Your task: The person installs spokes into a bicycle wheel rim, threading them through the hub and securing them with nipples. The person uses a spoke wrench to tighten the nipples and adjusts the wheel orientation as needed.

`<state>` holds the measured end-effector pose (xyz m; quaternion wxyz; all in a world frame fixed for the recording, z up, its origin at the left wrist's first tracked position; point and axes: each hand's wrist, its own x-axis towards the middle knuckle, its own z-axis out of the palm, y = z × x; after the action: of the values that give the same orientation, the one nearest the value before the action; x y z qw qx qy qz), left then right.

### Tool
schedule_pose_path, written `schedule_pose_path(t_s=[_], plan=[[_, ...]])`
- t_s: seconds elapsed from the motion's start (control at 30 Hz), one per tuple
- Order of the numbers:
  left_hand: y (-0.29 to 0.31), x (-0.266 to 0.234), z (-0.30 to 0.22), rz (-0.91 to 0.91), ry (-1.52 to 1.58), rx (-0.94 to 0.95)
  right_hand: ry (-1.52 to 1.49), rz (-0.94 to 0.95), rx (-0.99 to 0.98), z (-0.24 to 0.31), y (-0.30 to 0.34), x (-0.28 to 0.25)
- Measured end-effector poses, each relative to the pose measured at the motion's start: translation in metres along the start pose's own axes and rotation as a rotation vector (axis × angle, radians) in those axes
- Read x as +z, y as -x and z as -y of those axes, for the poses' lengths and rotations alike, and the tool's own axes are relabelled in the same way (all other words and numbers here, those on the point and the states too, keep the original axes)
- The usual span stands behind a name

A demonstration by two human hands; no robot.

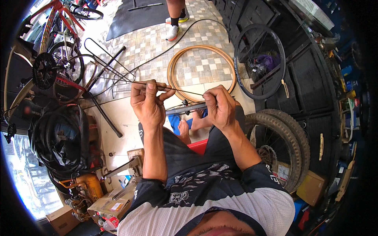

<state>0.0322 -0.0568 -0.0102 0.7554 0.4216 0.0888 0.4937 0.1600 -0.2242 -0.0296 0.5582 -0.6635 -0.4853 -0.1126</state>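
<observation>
Right, you're sitting above a tiled floor (208,33), with dark cabinets (311,59) running down your right side. Knobby tyres (293,135) stand against them, and just beyond, a spoked wheel (237,63) leans there too, probably so the cabinets prop it upright. Out in front, tan hoops (201,47) lie flat on the floor, one nearly over the other, likely stacked that way to save room. Closer in, a narrow grey rim (195,108) crosses above your lap, passing behind your hands; whether either hand touches it, I can't tell.

And up go the forearms: the left nearly upright, the right slanting inward, both raised before your chest. Your left hand (149,98) has its fingers curled in, thumb pressed on top; your right hand (221,108) pinches thumb to bent forefinger. Between them, at the middle of it all, runs the thin dark rod (187,91), tilting slightly down toward the right. Gripped from both sides, it seems held that way for steadiness and a clear look.
</observation>
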Motion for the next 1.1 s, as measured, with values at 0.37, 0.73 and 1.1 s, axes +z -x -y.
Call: schedule_pose_path(t_s=[0.37, 0.73, 1.1], plan=[[-0.005, 0.008, -0.010, 0.063, -0.122, -0.014, -0.070, 0.184, 0.175, -0.003, 0.004, -0.008], [-0.016, 0.055, 0.011, 0.433, -0.761, -0.175, -0.353, 0.394, 0.367, -0.015, -0.014, -0.014], [-0.038, -0.033, 0.050, 0.891, -1.182, -0.448, -0.638, 0.279, 0.645, -0.053, 0.008, -0.032]])
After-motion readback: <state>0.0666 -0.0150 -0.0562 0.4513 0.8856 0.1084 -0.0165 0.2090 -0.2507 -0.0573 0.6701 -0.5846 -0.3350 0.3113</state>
